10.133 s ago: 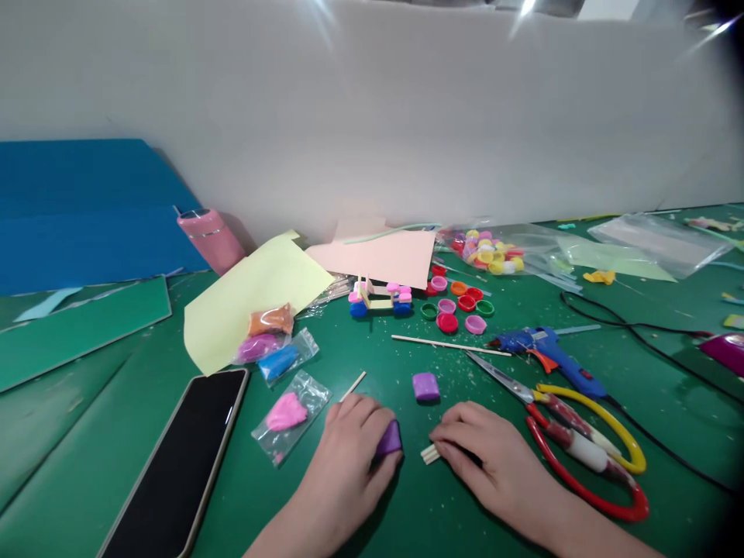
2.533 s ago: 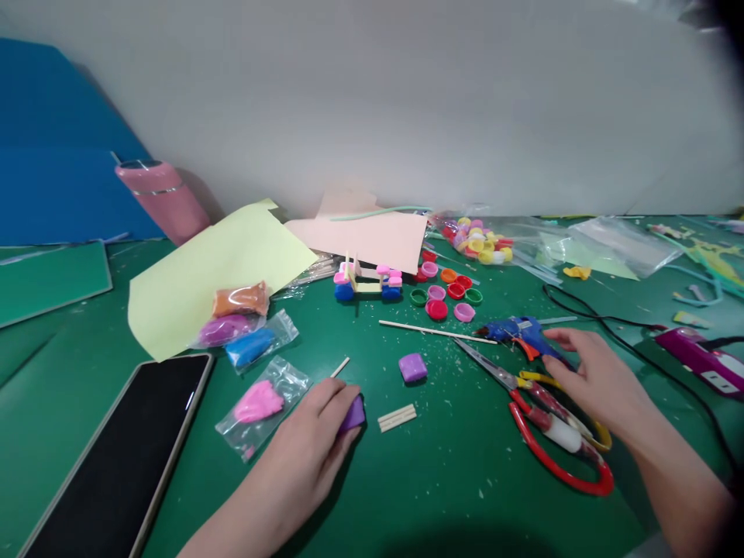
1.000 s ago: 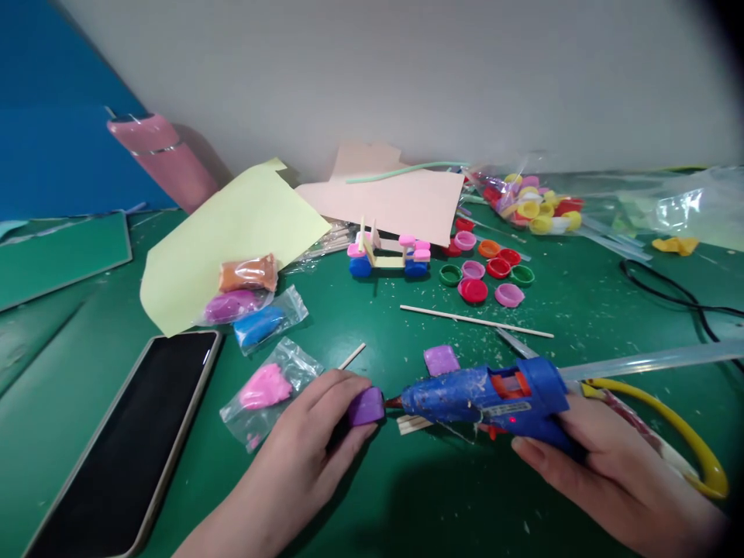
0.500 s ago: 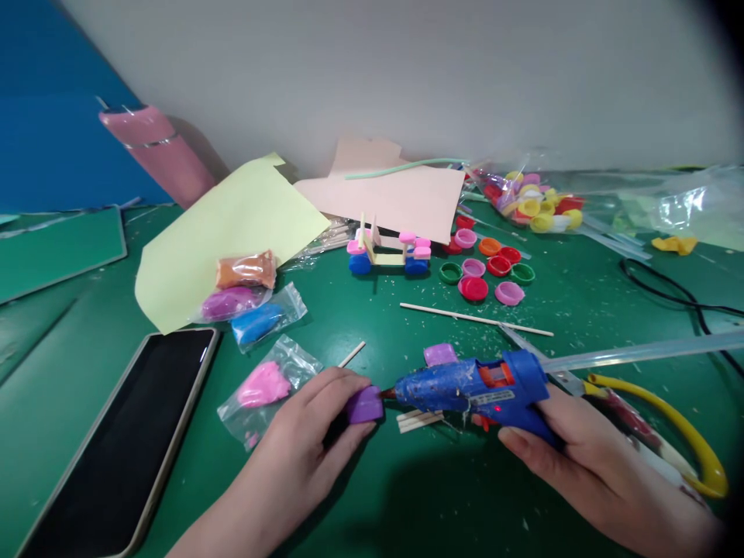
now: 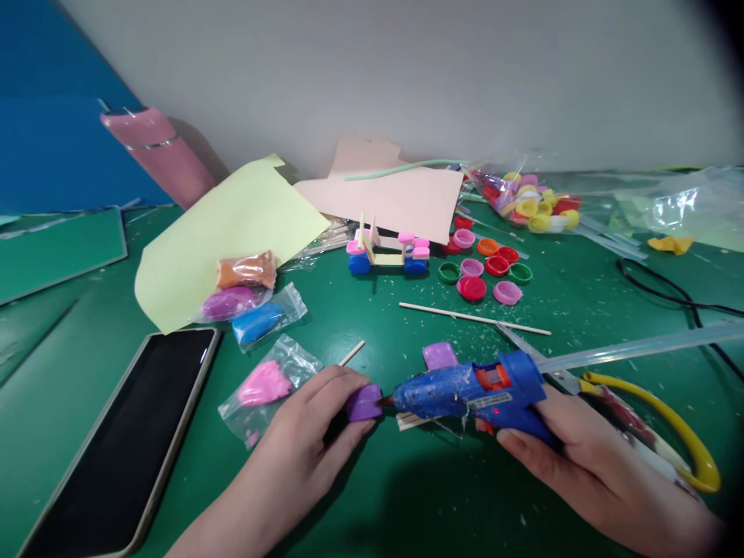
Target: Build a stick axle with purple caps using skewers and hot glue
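Between the thumb and fingers of my left hand (image 5: 314, 442) is a small purple clay block (image 5: 363, 403). My right hand (image 5: 598, 465) grips a blue hot glue gun (image 5: 459, 390) by its handle, and a long clear glue stick (image 5: 639, 346) juts from its back. The gun's nozzle meets the right side of the block. Just behind the gun lies another purple clay piece (image 5: 440, 355). Short wooden sticks (image 5: 411, 421) are partly hidden under the gun. Scissors with yellow handles (image 5: 680, 418) lie beside and beneath my right hand.
A small stick-and-clay model with blue wheels (image 5: 388, 256) stands further back, left of several bottle caps (image 5: 508, 292). A phone (image 5: 122, 442) lies at the left, near bagged pink clay (image 5: 264, 384). One long wooden stick (image 5: 473, 318) crosses the green table behind the gun.
The glue gun has shifted slightly left, and its nozzle sits a little lower, against the purple block. My left hand has hardly moved.
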The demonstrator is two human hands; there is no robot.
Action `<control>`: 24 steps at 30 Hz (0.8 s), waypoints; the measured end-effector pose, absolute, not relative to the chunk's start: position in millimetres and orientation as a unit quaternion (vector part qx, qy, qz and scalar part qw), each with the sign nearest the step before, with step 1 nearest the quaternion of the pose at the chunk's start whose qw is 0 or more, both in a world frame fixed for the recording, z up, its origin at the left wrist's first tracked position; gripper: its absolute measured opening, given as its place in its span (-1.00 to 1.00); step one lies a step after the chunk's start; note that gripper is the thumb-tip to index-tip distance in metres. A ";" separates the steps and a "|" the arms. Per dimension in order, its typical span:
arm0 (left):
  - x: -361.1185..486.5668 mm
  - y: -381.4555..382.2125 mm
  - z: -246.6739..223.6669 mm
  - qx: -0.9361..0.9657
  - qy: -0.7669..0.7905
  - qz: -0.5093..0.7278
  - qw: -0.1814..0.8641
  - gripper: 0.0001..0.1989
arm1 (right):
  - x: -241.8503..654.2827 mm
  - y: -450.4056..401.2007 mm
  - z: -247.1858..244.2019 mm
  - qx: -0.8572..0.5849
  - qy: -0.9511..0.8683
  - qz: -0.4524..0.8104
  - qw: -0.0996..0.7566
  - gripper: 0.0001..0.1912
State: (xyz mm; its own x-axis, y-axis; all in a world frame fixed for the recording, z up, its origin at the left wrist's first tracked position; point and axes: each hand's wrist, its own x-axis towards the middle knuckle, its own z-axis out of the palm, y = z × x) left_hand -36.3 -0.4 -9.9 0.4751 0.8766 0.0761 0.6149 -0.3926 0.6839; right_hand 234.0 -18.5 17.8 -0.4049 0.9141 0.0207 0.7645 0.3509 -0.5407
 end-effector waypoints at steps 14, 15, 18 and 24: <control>-34.4 1.4 -7.9 0.805 0.469 0.213 0.294 -0.77 | 233.8 -17.9 18.8 -0.520 -0.813 0.214 0.147 -0.76; -34.4 1.3 -7.5 0.805 0.469 0.213 0.294 -0.77 | 234.2 -17.5 19.1 -0.521 -0.813 0.214 0.146 -0.77; -34.5 0.9 -6.1 0.804 0.470 0.214 0.294 -0.78 | 233.5 -17.2 19.1 -0.526 -0.810 0.215 0.149 -0.79; -33.9 -0.1 -4.0 0.804 0.474 0.210 0.291 -0.79 | 229.5 -19.2 17.0 -0.561 -0.786 0.200 0.166 -0.80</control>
